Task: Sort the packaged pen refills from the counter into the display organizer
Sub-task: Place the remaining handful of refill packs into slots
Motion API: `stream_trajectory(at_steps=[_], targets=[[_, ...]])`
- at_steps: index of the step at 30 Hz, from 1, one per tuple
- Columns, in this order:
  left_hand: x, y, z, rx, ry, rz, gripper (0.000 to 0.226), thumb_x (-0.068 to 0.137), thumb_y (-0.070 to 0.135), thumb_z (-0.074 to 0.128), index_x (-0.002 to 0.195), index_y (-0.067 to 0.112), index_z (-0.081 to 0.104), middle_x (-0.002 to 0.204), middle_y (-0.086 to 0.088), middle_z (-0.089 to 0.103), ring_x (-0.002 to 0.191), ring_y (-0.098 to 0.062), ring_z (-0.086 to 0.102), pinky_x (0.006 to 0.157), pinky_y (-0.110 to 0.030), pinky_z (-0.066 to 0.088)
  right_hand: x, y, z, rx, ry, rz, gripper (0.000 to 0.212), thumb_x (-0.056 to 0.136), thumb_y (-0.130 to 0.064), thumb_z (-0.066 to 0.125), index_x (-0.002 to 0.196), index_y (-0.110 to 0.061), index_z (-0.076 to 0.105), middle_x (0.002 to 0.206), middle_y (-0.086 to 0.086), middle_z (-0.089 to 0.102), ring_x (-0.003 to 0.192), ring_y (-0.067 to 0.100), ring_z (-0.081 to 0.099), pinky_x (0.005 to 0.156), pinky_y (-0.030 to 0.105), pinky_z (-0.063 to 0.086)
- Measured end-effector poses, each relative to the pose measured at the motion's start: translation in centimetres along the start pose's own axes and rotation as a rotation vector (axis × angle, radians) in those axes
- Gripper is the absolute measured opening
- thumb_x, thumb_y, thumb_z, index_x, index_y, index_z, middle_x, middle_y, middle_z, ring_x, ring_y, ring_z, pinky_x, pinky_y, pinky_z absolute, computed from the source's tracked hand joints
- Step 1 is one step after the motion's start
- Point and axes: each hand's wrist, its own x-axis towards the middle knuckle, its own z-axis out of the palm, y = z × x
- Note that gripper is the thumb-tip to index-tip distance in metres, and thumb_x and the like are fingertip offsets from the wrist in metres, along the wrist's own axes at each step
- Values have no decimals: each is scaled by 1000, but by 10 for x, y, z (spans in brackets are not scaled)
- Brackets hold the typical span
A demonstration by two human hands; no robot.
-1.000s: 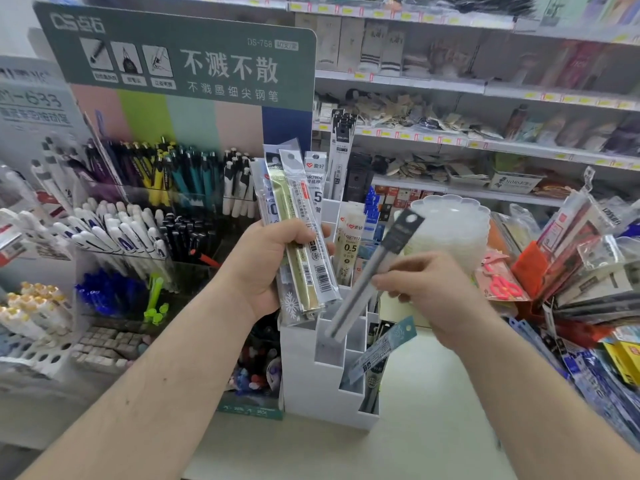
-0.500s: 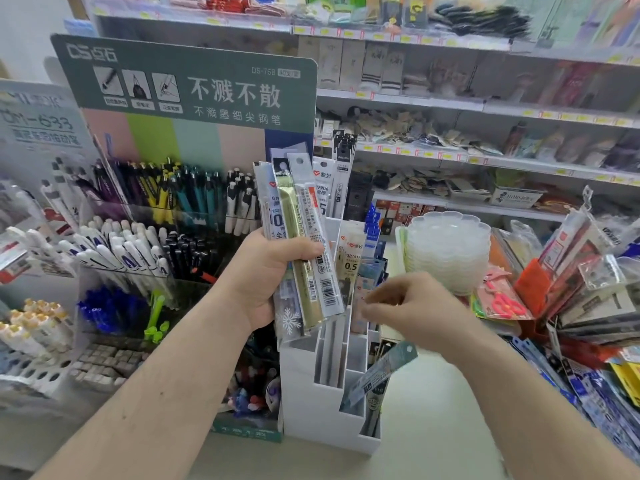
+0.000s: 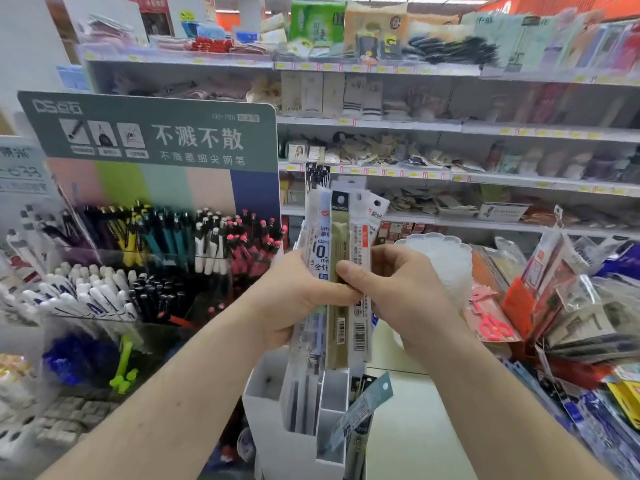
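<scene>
My left hand point(image 3: 294, 299) grips a fanned bundle of packaged pen refills point(image 3: 341, 237), held upright above the white stepped display organizer point(image 3: 273, 424). My right hand point(image 3: 391, 289) has come in from the right and pinches the gold-coloured refill pack point(image 3: 337, 327) in the middle of the bundle, thumb on its front. Several dark refill packs stand in the organizer's slots. A teal-topped pack point(image 3: 363, 410) leans out of a front slot.
A pen display rack point(image 3: 156, 258) with a green sign fills the left. A stack of clear plastic dishes point(image 3: 446, 258) stands behind my right hand. Hanging packaged goods point(image 3: 571, 306) crowd the right. Store shelves run across the back.
My right hand dropped the dark refill pack into the organizer, then moved up and left to the bundle. The camera tilted upward, and the bundle rose slightly.
</scene>
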Motion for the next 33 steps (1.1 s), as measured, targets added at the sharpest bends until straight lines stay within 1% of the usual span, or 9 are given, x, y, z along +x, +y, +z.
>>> stream_trajectory(at_steps=[5, 11, 16, 19, 21, 23, 26, 30, 33], targets=[[6, -8, 8, -175, -29, -73, 54, 73, -4, 61, 126, 8, 61, 119, -24, 67, 107, -42, 66, 87, -54, 56, -3, 1, -19, 93, -40, -25, 7, 92, -15, 68, 96, -17, 74, 89, 0, 78, 81, 18, 75, 66, 33, 60], [15, -10, 20, -84, 134, -87, 47, 77, -8, 70, 122, 2, 62, 113, -19, 71, 104, -36, 70, 88, -51, 56, 5, 7, -30, 167, 29, -17, 19, 102, -16, 51, 97, -15, 70, 77, 5, 72, 66, 17, 68, 59, 29, 59], [18, -10, 24, -6, 196, -45, 41, 79, -12, 70, 111, 14, 66, 108, -12, 74, 103, -28, 71, 92, -47, 55, 14, 15, -39, 147, 110, -85, 9, 89, -23, 71, 89, -17, 65, 63, 0, 51, 51, 12, 46, 47, 24, 45], [16, -10, 25, 0, 167, -11, 42, 81, -14, 67, 97, 24, 76, 108, -8, 75, 104, -24, 71, 90, -37, 56, 14, 14, -34, -22, 31, -122, 25, 74, -25, 84, 86, -14, 66, 67, 11, 61, 61, 22, 56, 63, 37, 56], [13, -9, 22, -44, 129, -2, 45, 79, -10, 69, 100, 29, 76, 113, -11, 73, 109, -27, 69, 93, -40, 56, 13, 10, -31, 14, -15, -115, 18, 77, -18, 82, 80, -8, 67, 71, 16, 66, 62, 25, 62, 58, 37, 57], [12, -10, 15, -82, 112, -12, 41, 76, -1, 69, 113, 18, 72, 119, -16, 70, 113, -34, 65, 97, -50, 52, 14, 8, -29, 64, -52, -90, 13, 84, -12, 75, 76, -5, 67, 72, 16, 68, 63, 26, 66, 58, 37, 57], [11, -11, 2, -116, 149, -54, 51, 70, 4, 71, 121, 3, 65, 116, -21, 70, 109, -40, 66, 95, -56, 52, 13, 9, -21, 75, -4, -63, 19, 83, -19, 73, 80, -3, 63, 89, 35, 61, 74, 50, 59, 65, 57, 57], [9, -7, -15, -121, 176, -64, 55, 65, 3, 72, 120, 3, 63, 113, -23, 70, 106, -44, 66, 88, -62, 53, 11, 0, -14, 51, 124, -57, 12, 84, -8, 68, 73, -9, 63, 88, 34, 59, 52, 18, 45, 49, 29, 43], [7, -4, -25, -86, 180, -43, 50, 64, 3, 71, 114, 6, 65, 106, -19, 73, 100, -40, 70, 86, -60, 55, 10, -7, -2, 116, 149, -39, 13, 83, -6, 72, 85, -9, 59, 72, 21, 60, 59, 21, 53, 55, 42, 50]])
